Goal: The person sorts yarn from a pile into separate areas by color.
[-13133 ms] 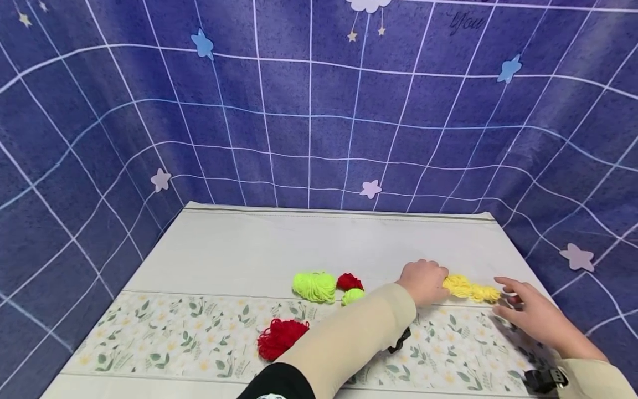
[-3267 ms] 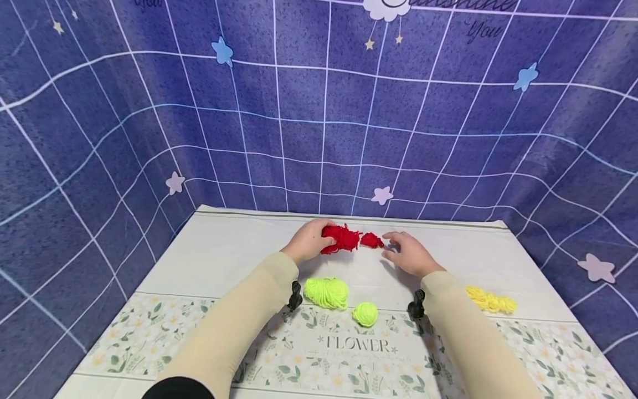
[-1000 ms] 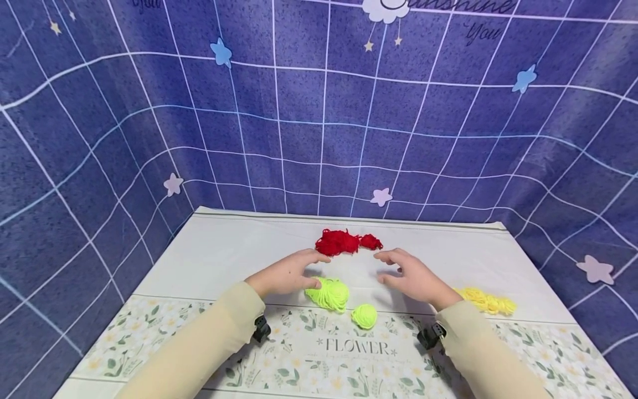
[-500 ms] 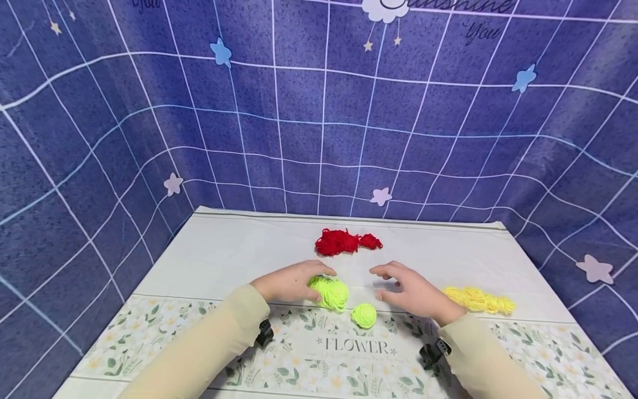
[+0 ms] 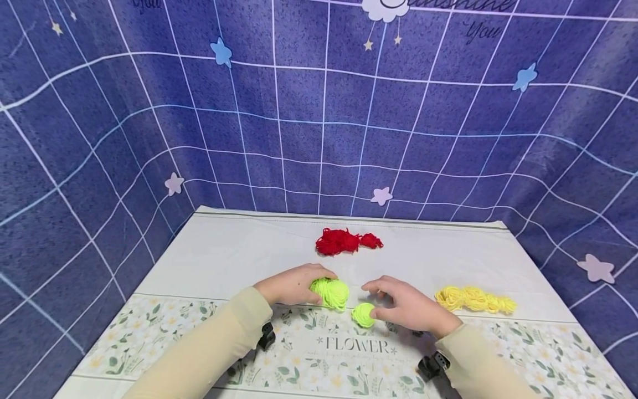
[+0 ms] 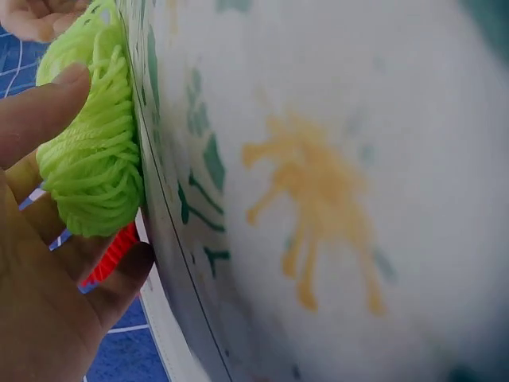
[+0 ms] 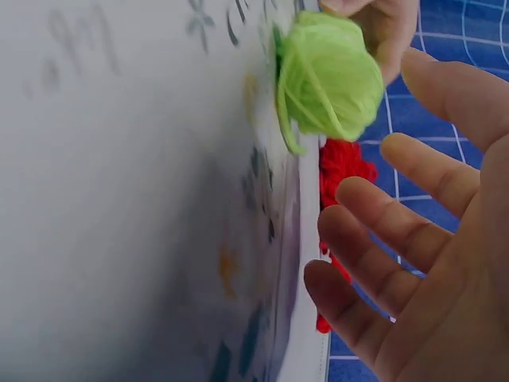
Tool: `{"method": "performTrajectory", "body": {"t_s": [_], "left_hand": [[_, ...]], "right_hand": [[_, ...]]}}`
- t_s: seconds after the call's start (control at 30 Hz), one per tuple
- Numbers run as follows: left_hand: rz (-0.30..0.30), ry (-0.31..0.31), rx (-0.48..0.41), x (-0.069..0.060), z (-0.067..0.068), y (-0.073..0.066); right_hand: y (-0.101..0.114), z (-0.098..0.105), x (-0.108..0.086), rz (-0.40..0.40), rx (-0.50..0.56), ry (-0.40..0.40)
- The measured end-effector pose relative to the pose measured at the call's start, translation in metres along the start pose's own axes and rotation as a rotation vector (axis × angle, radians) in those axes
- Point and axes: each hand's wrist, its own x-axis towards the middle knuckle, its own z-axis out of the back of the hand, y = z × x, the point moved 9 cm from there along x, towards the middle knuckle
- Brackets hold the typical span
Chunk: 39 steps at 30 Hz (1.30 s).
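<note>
The larger neon-green skein of yarn [image 5: 333, 293] lies mid-table, and my left hand [image 5: 294, 284] holds it from its left side. In the left wrist view the thumb lies over this green yarn [image 6: 95, 151] while the fingers pass behind it. A small neon-green ball of yarn [image 5: 363, 315] sits to the right and slightly nearer. Around its right side spreads my right hand [image 5: 406, 305], thumb at the ball's edge. In the right wrist view those fingers [image 7: 366, 255] are extended and apart from the ball [image 7: 330, 76].
Red yarn bundles [image 5: 344, 242] lie end to end farther back. A row of yellow yarn bundles [image 5: 473, 299] lies to the right. The white tablecloth [image 5: 239, 249] has a floral band printed "FLOWER". A blue curtain [image 5: 319, 138] stands behind and at both sides.
Earlier, the red yarn was laid in a row at the back and the yellow at the right. Lately, my left hand has closed on the green skein; my right hand has come down beside the small ball.
</note>
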Motion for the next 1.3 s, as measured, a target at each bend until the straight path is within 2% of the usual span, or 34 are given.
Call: {"method": "performTrajectory", "body": {"t_s": [0.23, 0.43, 0.67, 1.03, 1.3], "left_hand": [[0.009, 0.010, 0.073, 0.001, -0.002, -0.001], [0.029, 0.010, 0.116, 0.002, -0.003, -0.001], [0.040, -0.034, 0.131, 0.002, 0.001, 0.000], [0.081, -0.066, 0.071, -0.007, 0.005, 0.009], [0.105, -0.119, 0.013, -0.026, 0.017, 0.020]], "right_hand": [[-0.001, -0.017, 0.001, -0.016, -0.027, 0.071], [-0.004, -0.020, 0.002, -0.034, -0.025, 0.090], [-0.009, -0.022, 0.003, -0.049, -0.014, 0.100], [-0.008, -0.021, 0.002, -0.049, -0.002, 0.066], [-0.014, -0.024, 0.002, -0.069, 0.022, 0.067]]}}
